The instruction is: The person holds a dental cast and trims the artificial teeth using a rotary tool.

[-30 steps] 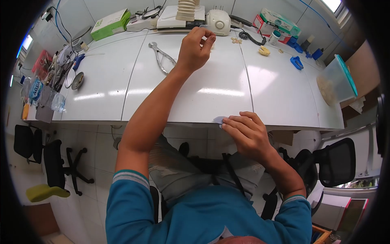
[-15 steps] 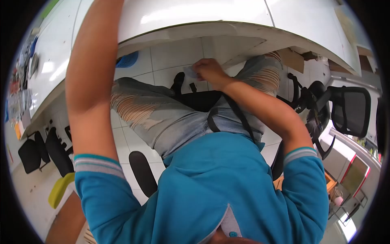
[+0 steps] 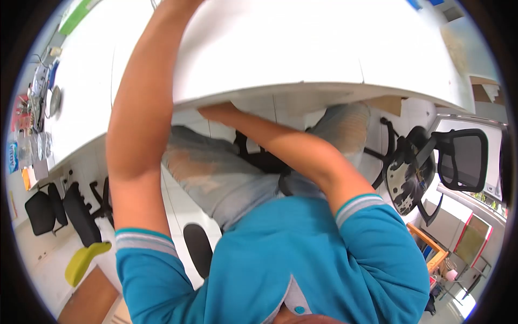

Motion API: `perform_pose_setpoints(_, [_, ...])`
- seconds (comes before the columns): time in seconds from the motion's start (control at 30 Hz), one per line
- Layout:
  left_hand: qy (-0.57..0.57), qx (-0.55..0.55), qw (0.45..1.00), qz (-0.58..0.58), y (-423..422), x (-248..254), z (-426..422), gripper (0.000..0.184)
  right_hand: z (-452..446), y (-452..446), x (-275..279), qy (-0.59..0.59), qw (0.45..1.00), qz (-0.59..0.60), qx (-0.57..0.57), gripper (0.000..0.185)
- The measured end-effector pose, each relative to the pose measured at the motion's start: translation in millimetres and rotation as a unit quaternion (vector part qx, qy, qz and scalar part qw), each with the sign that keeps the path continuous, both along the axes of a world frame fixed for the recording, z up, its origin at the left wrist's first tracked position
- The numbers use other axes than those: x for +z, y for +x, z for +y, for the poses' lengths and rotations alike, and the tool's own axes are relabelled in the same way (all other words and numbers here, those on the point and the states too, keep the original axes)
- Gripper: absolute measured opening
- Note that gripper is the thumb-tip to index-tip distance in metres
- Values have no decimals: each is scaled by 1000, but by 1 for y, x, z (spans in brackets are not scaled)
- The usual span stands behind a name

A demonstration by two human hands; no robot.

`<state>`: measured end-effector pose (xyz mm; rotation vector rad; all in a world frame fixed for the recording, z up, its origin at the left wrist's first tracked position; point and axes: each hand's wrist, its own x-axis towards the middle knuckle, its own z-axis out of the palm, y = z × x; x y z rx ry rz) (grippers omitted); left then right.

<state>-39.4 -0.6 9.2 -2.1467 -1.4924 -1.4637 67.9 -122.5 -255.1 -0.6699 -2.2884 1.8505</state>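
My left arm (image 3: 143,102) reaches forward over the white table (image 3: 270,48). Its hand lies beyond the top edge of the head view, so I cannot see its fingers or anything in them. My right hand (image 3: 218,112) is low at the table's near edge, close to my left forearm and above my left knee. Its fingers are blurred and partly hidden by the edge, and nothing can be made out in them.
A black office chair (image 3: 464,159) stands to the right. More dark chairs (image 3: 81,213) are on the left, near a yellow-green chair part (image 3: 86,263). Assorted items, with a grey round dish (image 3: 54,101), lie along the table's far left. A green box (image 3: 74,16) is at the upper left.
My right hand has moved left and toward the table edge; the pale, see-through piece at its fingers no longer shows. My left arm has shifted right. More of the tabletop is in view.
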Motion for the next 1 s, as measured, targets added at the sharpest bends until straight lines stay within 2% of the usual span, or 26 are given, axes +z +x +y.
perform_pose_setpoints(0.07, [3, 1, 1000, -9, 1, 6, -4, 13, 8, 65, -24, 226, 971, -48, 59, 38])
perform_pose_setpoints(0.1, [3, 5, 1000, -14, 1, 4, -6, 13, 14, 112, -16, 255, 963, -57, 66, 35])
perform_pose_setpoints(0.13, [-1, 8, 1000, -20, 0, 2, -2, 14, 30, 151, 25, 290, 935, -143, 145, 36])
perform_pose_setpoints(0.17, [28, 34, 999, -3, -5, 0, 3, 13, 34, 205, -5, 406, 908, -63, 76, 43])
perform_pose_setpoints(0.23, [52, 66, 996, 2, -16, -3, 9, 24, 47, 286, 34, 513, 835, -187, 62, 48])
perform_pose_setpoints(0.3, [40, 78, 996, -35, -19, -3, 8, 21, 55, 345, 55, 482, 816, -320, 8, 61])
perform_pose_setpoints(0.37, [22, 82, 994, -70, -19, 0, 5, 20, 54, 378, 60, 354, 849, -378, -108, 81])
perform_pose_setpoints(0.47, [-10, 78, 992, -97, -12, 1, -1, 20, 40, 399, 43, 246, 893, -318, -204, 97])
perform_pose_setpoints(0.57, [-31, 73, 993, -83, -6, 3, -2, 21, 53, 414, 28, 216, 896, -296, -250, 108])
perform_pose_setpoints(0.77, [-57, 63, 994, -68, 13, 12, -6, 23, 58, 437, -3, 316, 878, -279, -228, 98])
perform_pose_setpoints(0.83, [-52, 44, 996, -58, 19, 16, -4, 24, 62, 443, -6, 328, 884, -237, -233, 96])
perform_pose_setpoints(0.97, [-91, -4, 995, -48, 41, 20, -11, 28, 62, 460, -12, 296, 900, -206, -243, 91])
perform_pose_setpoints(1.0, [-99, -19, 994, -46, 47, 18, -13, 29, 65, 466, -14, 232, 917, -178, -269, 92])
